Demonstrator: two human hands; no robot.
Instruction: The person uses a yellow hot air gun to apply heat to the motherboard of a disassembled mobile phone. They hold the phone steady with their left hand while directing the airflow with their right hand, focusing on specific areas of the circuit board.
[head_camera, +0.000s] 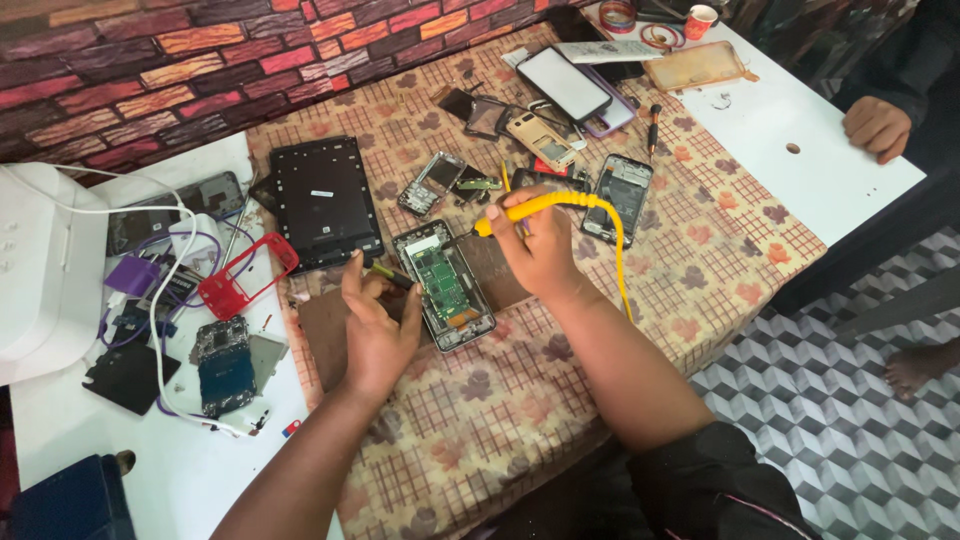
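An opened phone (446, 285) with a bare green circuit board lies on a brown mat in the middle of the patterned tablecloth (500, 400). My right hand (538, 250) grips a yellow soldering iron (535, 207), its dark tip pointing left at the phone's upper end. A yellow cord (618, 250) trails from the iron down past my wrist. My left hand (375, 320) rests beside the phone's left edge and pinches a small dark piece (392, 275) between its fingertips.
A black tablet (325, 200) lies behind my left hand. Several taken-apart phones and parts are scattered across the far cloth. A red phone frame (245, 280), cables and a white device (45, 265) sit at left. Another person's hand (878, 127) rests at the right.
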